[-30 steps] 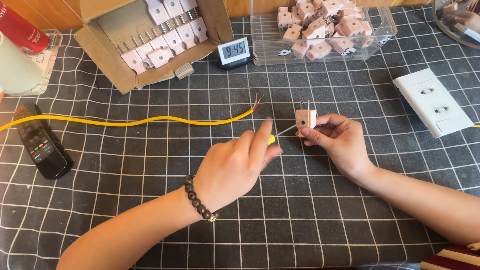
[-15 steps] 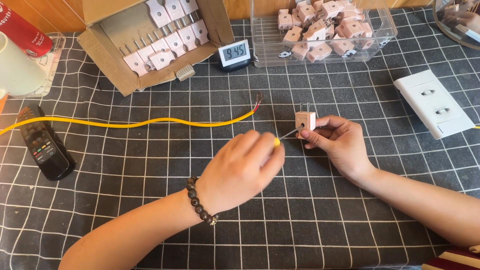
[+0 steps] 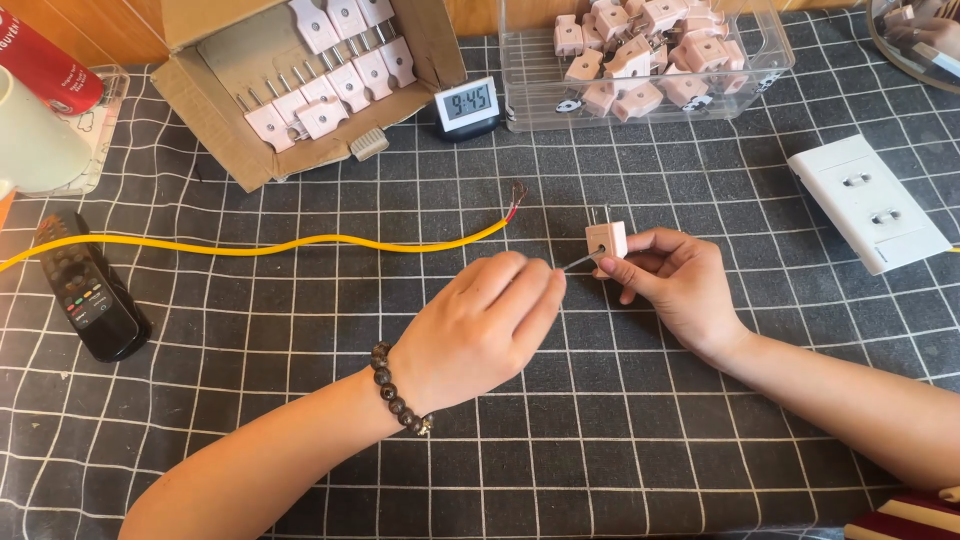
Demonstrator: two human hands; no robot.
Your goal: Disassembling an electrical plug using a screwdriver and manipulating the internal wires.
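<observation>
My right hand (image 3: 680,285) grips a small pale pink plug (image 3: 606,240) with its two metal prongs pointing up and its screw face turned toward my left hand. My left hand (image 3: 485,325), with a bead bracelet on the wrist, is closed on a screwdriver whose thin metal shaft (image 3: 578,263) points into the plug's face. The handle is hidden inside the fist. A yellow cable (image 3: 300,245) with bare red-tipped wires at its end (image 3: 517,192) lies just behind both hands on the black checked cloth.
A cardboard box (image 3: 300,75) of pink plugs stands at the back left, a clear plastic tub (image 3: 650,60) of plugs at the back right, a small digital clock (image 3: 468,105) between them. A white wall socket (image 3: 868,205) lies right; a black remote (image 3: 90,290) left.
My left hand has turned on the screwdriver, so the yellow part of the handle that showed before is now covered. The plug and my right hand stay in place.
</observation>
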